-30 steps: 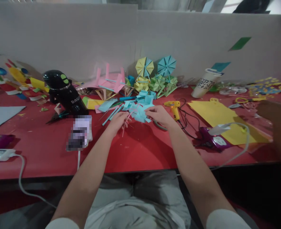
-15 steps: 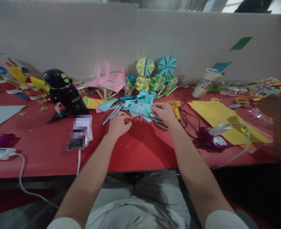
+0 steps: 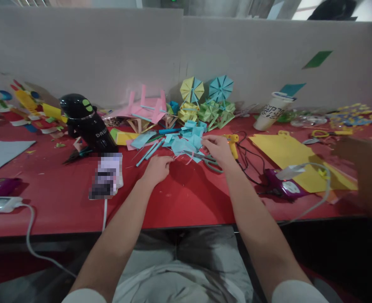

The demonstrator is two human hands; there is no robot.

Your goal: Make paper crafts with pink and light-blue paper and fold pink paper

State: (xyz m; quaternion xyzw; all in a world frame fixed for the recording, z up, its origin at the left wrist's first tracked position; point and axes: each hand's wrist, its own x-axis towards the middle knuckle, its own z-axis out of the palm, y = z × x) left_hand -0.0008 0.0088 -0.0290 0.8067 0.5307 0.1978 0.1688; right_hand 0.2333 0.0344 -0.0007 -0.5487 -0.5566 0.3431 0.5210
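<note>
Paper pieces (image 3: 182,147), light blue and loosely heaped, lie near the middle of the red tabletop (image 3: 186,198), as observed in the head view. A narrow pink strip (image 3: 190,159) rests at their near edge, partly curved.

Left hand (image 3: 156,170): palm down, fingers bent, fingertips beside the near side of the heap and close to the pink strip. Whether anything is pinched there cannot be told from where I stand. Right hand (image 3: 217,148): thumb and fingers drawn together at the heap's right edge; a grip on a piece cannot be confirmed. Scissors (image 3: 208,159) lie just below this hand, handles toward the person's right. A yellow glue gun (image 3: 233,146) stands just beyond it, and rolled blue paper sticks (image 3: 155,150) lie beyond the left hand.

Handling assessment: the pieces appear to be thin paper, so likely very light, easily creased and prone to slide over one another. A fingertip pinch at a free edge or corner should serve; pressing on the middle risks dents. The pink strip looks limp and springy, and is best lifted by one end without pulling hard. Rolled sticks should prove stiffer, yet could flatten if squeezed; midway along their length is the sound place to hold.
</note>
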